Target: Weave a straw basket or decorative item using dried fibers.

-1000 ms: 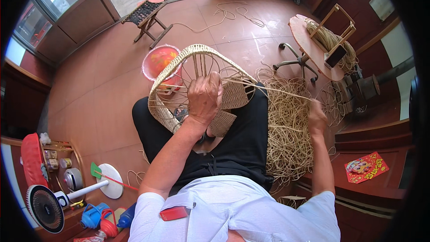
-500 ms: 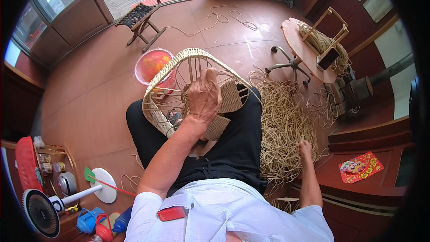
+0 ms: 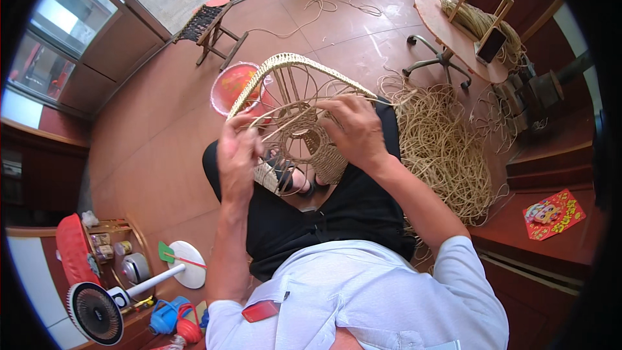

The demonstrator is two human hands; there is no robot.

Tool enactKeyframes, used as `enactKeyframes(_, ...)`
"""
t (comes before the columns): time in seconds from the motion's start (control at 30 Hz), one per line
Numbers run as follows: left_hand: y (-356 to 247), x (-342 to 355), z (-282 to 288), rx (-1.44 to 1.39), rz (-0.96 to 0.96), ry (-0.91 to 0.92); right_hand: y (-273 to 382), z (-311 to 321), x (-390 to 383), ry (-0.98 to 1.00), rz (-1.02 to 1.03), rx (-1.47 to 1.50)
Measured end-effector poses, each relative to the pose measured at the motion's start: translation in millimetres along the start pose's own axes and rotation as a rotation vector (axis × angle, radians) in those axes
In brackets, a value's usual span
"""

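Observation:
A half-woven basket-like piece rests between my knees, with a braided rim, bare spokes and a woven round opening in the middle. A pale cord crosses over the spokes between my two hands. At the left side of the rim, my left hand is curled and somewhat blurred, closed at one end of this stretch of cord. My right hand lies over the right part of the piece, its thumb and fingers closing on the cord. Part of the weave is hidden under the right hand.
A heap of loose cord covers the floor at my right. Beyond stand a round table with a coil of cord and a phone, a folding stool, and a pink basin. A fan is at lower left.
My right hand has come from the cord heap at far right onto the woven piece. My left hand has moved left from its middle to the rim. The view has turned slightly.

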State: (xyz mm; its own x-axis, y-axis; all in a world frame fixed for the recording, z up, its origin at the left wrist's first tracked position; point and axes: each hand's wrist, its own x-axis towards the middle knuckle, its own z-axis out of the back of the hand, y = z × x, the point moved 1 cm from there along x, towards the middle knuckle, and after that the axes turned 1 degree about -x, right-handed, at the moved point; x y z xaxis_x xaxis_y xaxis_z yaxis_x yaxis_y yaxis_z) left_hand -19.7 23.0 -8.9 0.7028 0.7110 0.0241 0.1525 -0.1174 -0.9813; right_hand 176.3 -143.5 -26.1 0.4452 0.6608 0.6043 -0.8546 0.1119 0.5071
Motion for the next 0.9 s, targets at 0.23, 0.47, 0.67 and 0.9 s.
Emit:
enactKeyframes(0.23, -37, -80, 175, 0.311, 0.020, -0.508, 9, -35, 5, -0.089, -0.019, -0.057)
enactKeyframes(0.47, -28, -288, 502, 0.154, 0.358, -1.244, 3, -39, 2, -0.272, -0.136, 0.057)
enactKeyframes(0.67, 27, -293, 493, 0.140, 0.764, -1.485, -2, -45, -11, -0.286, -0.217, 0.037)
enactKeyframes(0.9, 13, -328, 537, 1.006, 1.251, -1.293, 4, -35, -7, -0.303, -0.212, 0.080)
